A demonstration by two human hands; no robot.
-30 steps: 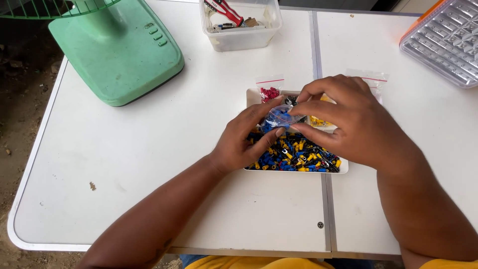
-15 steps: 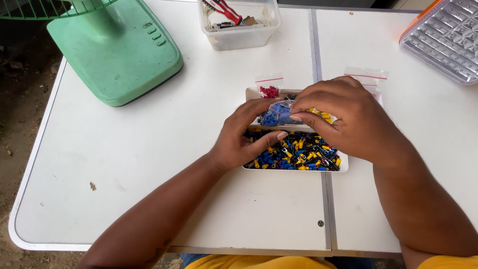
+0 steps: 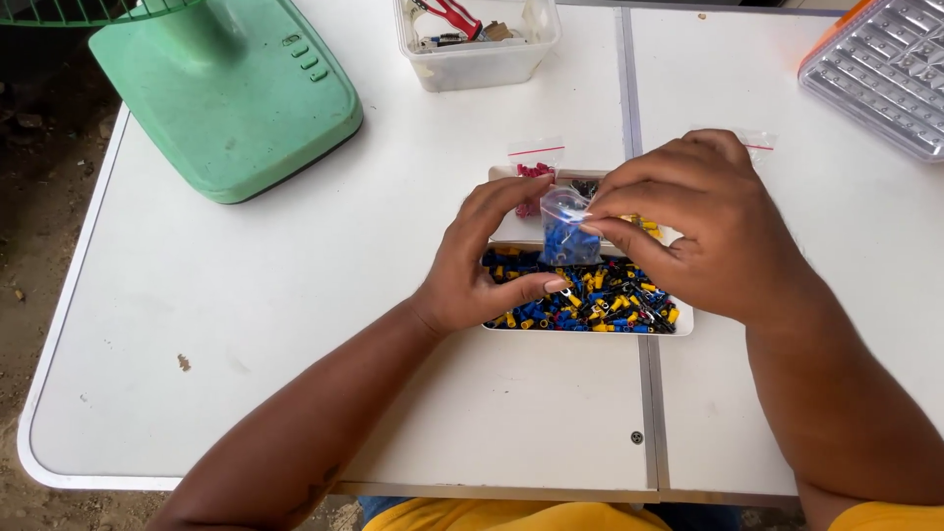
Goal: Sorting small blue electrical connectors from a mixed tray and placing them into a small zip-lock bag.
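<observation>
- Since a moment ago we have lifted the small bag (image 3: 563, 236) of blue pieces upright above the tray (image 3: 590, 325).
- Left hand (image 3: 489, 258) and right hand (image 3: 695, 228) pinch its top.
- We keep it over the tray on the desk (image 3: 295, 324) so spills land inside.

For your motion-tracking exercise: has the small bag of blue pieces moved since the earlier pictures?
Yes. The small bag, held by both hands, has tipped from lying flat to upright above the white tray.

Just a white folding table (image 3: 246, 324) with a seam down its right side, in soft daylight. Left of the table there's bare dirt ground (image 3: 39, 226).
</observation>
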